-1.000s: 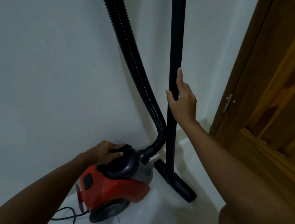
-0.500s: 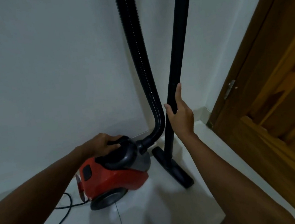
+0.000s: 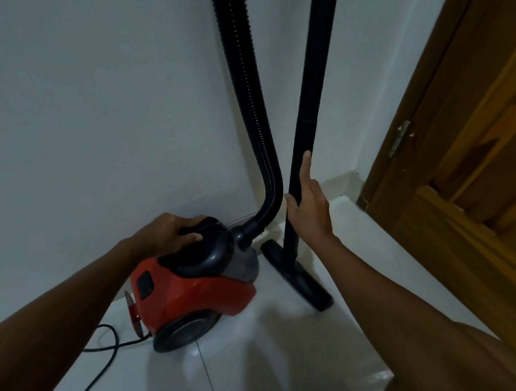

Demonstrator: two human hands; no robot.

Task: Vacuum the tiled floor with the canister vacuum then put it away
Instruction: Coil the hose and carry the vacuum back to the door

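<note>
— What do we have, biggest first?

— The white wall (image 3: 79,103), the wooden door (image 3: 472,171) on the right and the tiled floor (image 3: 270,370). Our red vacuum (image 3: 194,292) stands on the floor near the corner, as half a second ago.

— And the long parts?

— The hose (image 3: 247,100) rises beside the upright tube (image 3: 312,92), and the nozzle (image 3: 298,277) rests on the tiles. The cord (image 3: 107,347) trails left.

— Our hands?

— The left hand (image 3: 166,234) still curls around the vacuum's top handle. The right hand (image 3: 309,208) stays on the tube, thumb hooked, fingers straight, barely shifted.
</note>
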